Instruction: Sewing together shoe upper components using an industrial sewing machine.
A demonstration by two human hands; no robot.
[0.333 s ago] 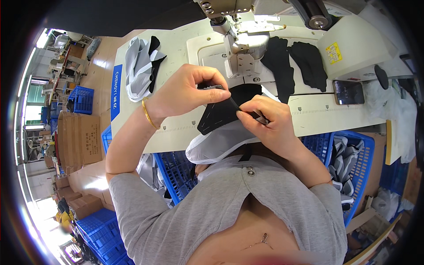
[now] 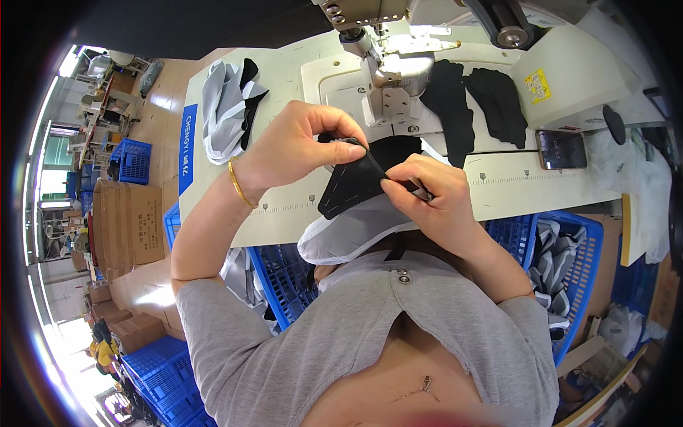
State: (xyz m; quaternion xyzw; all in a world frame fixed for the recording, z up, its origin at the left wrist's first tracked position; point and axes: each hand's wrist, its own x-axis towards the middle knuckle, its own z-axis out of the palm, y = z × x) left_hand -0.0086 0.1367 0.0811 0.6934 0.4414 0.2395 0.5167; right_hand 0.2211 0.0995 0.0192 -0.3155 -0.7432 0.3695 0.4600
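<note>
While the white sewing machine (image 2: 388, 71) stands behind on the pale worktable (image 2: 284, 85), the left hand (image 2: 302, 146) pinches the top edge of a flat black stitched fabric piece (image 2: 352, 181) held above the table's front edge. The right hand (image 2: 427, 196) pinches its right corner with a small dark tool (image 2: 420, 190).

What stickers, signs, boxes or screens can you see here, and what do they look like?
Yellow sticker: small square on the sewing machine's white body, upper right.
Phone: dark rectangular screen, flat on the table's right.
Blue strip label: long, table's left edge.
Cardboard boxes: brown stack, left floor.
</note>
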